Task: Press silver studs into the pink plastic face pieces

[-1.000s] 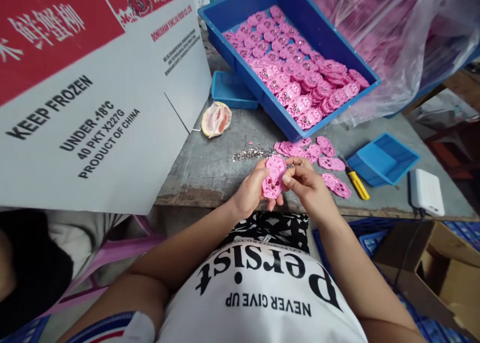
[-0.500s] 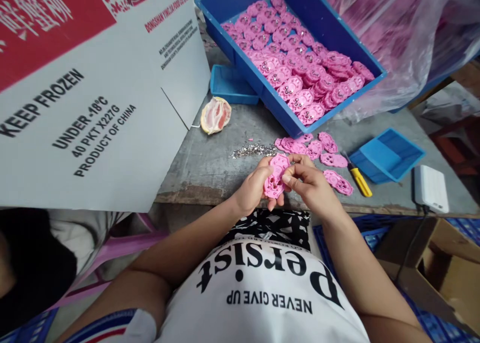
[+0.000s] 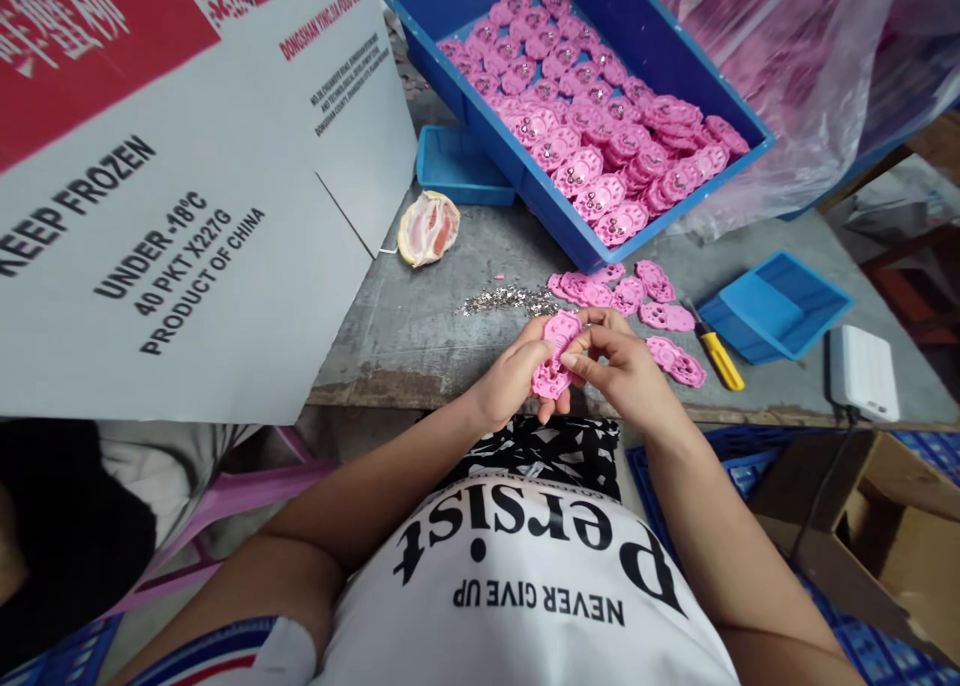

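Note:
A pink plastic part (image 3: 562,334), flat with scalloped edges and holes, is held just above the table's front edge. My left hand (image 3: 514,378) grips it, thumb on top and fingers underneath. My right hand (image 3: 619,366) is closed in a pinch at the part's right side; whatever lies between its thumb and forefinger is hidden or too small to make out. Just beyond my hands lies a heap of small shiny metal pieces (image 3: 506,300). Several loose pink parts (image 3: 667,316) are spread to the right of it.
Behind stands a large blue bin (image 3: 555,206) holding rows of pink parts. A yellow-handled screwdriver (image 3: 723,362), a light-blue tray (image 3: 780,306) and a white box-shaped device (image 3: 862,374) lie right. A cut citrus fruit (image 3: 428,228) and a big carton (image 3: 225,296) are left.
The pink part has tilted slightly in my left hand, and my right fingertips have shifted a little along it. The view has moved slightly.

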A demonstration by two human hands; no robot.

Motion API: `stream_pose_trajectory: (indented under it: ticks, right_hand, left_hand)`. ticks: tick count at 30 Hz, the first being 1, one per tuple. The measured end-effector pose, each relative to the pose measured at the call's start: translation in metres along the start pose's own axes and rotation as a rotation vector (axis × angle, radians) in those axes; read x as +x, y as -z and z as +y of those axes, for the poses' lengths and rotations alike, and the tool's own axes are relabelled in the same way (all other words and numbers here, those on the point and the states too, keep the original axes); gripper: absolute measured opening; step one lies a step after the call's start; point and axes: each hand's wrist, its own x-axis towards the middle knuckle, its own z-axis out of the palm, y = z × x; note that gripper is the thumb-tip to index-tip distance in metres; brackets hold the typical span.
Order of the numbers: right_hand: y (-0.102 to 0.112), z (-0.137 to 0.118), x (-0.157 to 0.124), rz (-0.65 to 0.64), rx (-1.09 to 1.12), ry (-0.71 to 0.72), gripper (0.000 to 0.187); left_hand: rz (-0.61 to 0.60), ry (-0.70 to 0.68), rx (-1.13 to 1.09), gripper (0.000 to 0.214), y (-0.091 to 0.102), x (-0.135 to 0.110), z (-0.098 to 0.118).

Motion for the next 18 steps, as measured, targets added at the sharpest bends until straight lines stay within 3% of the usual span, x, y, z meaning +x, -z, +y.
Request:
stream_pose_trajectory:
  ticks: [6, 13, 18]
  right_hand:
    - [-0.003, 0.006, -0.005, 0.046, 0.247, -0.089, 0.025]
    - [0.006, 0.013, -0.003, 0.224, 0.354, -0.101, 0.014]
    - [0.005, 0.01, -0.007, 0.183, 0.191, -0.027, 0.011]
  left_hand:
    - [0.022, 0.021, -0.059, 0.058, -0.001, 0.001, 0.002]
    - [0.032, 0.036, -0.051, 0.054, -0.001, -0.002, 0.005]
    - [0.03, 0.051, -0.056, 0.053, 0.0, 0.0, 0.002]
